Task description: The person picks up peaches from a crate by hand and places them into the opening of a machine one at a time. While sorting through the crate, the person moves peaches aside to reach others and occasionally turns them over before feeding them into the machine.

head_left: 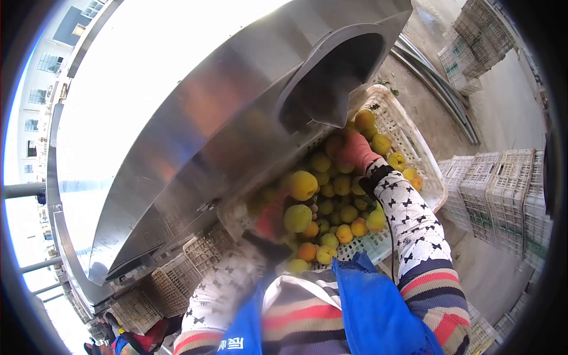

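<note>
A white plastic crate (417, 145) full of yellow-green and orange peaches (342, 185) stands in front of me, partly under a metal machine. My right hand (358, 151), in a pink glove, reaches to its far side with fingers curled round a shaded peach (334, 145) below the chute. At the near left side is my left hand (272, 216), also gloved in pink and smeared by motion. Two large peaches, an upper one (303, 185) and a lower one (297, 218), lie right beside its fingers. Its grip on them I cannot tell.
The steel machine (236, 100) overhangs the crate, its open chute (334, 74) above the far end. Stacked crates (500, 195) stand at right, others (168, 284) at lower left. Long metal pipes (435, 86) lie on the floor. Another person (133, 340) shows at bottom left.
</note>
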The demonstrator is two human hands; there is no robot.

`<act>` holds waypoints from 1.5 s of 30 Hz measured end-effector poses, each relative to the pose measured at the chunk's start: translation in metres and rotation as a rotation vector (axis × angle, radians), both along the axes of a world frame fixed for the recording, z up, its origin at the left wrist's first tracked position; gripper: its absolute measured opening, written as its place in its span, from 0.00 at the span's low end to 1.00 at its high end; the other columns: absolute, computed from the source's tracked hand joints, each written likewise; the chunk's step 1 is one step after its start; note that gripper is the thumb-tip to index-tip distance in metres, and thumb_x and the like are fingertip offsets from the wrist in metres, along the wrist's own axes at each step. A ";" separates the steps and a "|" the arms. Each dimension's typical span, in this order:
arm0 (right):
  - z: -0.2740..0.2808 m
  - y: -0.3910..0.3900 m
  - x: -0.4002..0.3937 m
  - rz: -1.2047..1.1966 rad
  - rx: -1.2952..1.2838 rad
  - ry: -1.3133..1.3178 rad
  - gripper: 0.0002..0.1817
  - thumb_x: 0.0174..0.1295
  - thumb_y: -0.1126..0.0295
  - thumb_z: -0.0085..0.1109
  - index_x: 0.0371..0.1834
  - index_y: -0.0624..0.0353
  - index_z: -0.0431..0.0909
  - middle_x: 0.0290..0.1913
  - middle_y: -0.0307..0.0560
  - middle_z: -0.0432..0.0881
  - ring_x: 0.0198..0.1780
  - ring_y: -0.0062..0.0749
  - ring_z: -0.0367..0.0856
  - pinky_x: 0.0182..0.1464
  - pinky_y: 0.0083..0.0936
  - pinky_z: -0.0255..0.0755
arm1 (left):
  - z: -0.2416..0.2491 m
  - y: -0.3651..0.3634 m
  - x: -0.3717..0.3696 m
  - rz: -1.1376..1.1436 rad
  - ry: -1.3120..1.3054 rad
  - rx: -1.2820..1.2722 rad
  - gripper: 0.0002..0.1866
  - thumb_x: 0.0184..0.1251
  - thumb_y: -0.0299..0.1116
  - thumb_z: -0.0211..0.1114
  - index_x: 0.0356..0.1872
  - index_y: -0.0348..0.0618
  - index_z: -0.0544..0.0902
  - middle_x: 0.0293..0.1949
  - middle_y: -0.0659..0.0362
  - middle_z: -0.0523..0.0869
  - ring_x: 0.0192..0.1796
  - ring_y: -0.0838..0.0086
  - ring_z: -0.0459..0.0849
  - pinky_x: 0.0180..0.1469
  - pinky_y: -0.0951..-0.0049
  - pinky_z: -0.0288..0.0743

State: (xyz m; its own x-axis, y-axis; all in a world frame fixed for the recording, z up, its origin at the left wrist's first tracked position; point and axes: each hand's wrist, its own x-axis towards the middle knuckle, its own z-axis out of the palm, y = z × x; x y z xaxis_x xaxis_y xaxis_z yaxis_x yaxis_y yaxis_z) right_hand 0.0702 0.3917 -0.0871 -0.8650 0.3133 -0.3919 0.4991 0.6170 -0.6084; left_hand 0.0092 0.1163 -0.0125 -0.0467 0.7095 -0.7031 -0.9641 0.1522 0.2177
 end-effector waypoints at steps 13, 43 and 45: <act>0.146 -0.060 0.075 -0.328 -0.739 0.688 0.54 0.47 0.51 0.81 0.75 0.64 0.63 0.64 0.48 0.73 0.64 0.35 0.74 0.67 0.34 0.67 | 0.084 0.046 0.006 0.274 0.209 0.380 0.38 0.72 0.61 0.54 0.69 0.38 0.69 0.64 0.45 0.76 0.63 0.54 0.80 0.64 0.53 0.77; 0.179 -0.043 -0.021 -0.349 0.334 0.989 0.38 0.53 0.56 0.75 0.65 0.62 0.73 0.56 0.53 0.79 0.52 0.42 0.81 0.55 0.34 0.76 | 0.048 0.044 0.004 0.225 1.227 0.304 0.26 0.60 0.15 0.61 0.61 0.40 0.75 0.54 0.53 0.83 0.57 0.69 0.82 0.59 0.68 0.77; 0.183 -0.070 0.019 -0.275 -0.115 0.786 0.36 0.52 0.56 0.76 0.63 0.57 0.76 0.55 0.55 0.79 0.57 0.44 0.80 0.56 0.37 0.75 | 0.070 0.046 0.003 0.241 1.379 0.237 0.24 0.61 0.16 0.61 0.61 0.39 0.76 0.54 0.53 0.83 0.57 0.69 0.81 0.60 0.67 0.76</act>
